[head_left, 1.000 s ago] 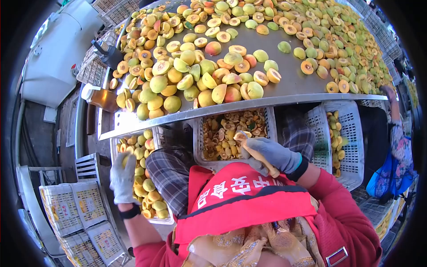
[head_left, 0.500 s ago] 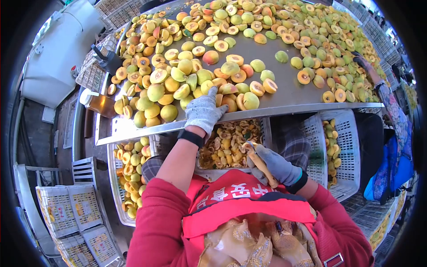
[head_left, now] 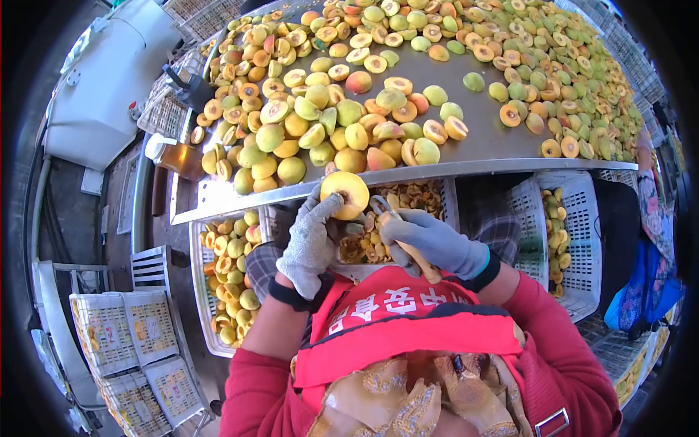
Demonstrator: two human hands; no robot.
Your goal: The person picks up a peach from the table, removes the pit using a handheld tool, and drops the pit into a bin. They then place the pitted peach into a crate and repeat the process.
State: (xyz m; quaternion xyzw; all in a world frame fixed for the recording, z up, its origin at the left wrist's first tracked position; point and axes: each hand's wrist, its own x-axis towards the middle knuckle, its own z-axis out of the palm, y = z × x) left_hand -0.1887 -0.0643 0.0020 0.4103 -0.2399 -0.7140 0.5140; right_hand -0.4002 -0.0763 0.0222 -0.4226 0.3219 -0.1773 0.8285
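My left hand (head_left: 309, 240), in a pale knit glove, is closed around a yellow peach half (head_left: 351, 191). The peach's cut face points up and shows a dark reddish pit hollow. In my right hand (head_left: 437, 240), gloved in grey, is a wooden-handled pitting tool (head_left: 416, 256) with a curved metal end. That metal end sits just right of the peach half, slightly apart from it. Below both hands is a crate of peach scraps (head_left: 411, 197). Beyond them, many peach halves (head_left: 313, 116) lie heaped on the metal table (head_left: 466, 138).
A crate of peach halves (head_left: 231, 291) stands at left below the table, and a white crate (head_left: 575, 247) at right. A jar of amber liquid (head_left: 178, 159) is by the table's left corner. Stacked crates (head_left: 135, 335) stand lower left. Another person's patterned sleeve (head_left: 655, 204) shows at far right.
My left hand has come back from the heap on the table with a peach half, over the scrap crate. My right hand, with the tool, has risen toward it.
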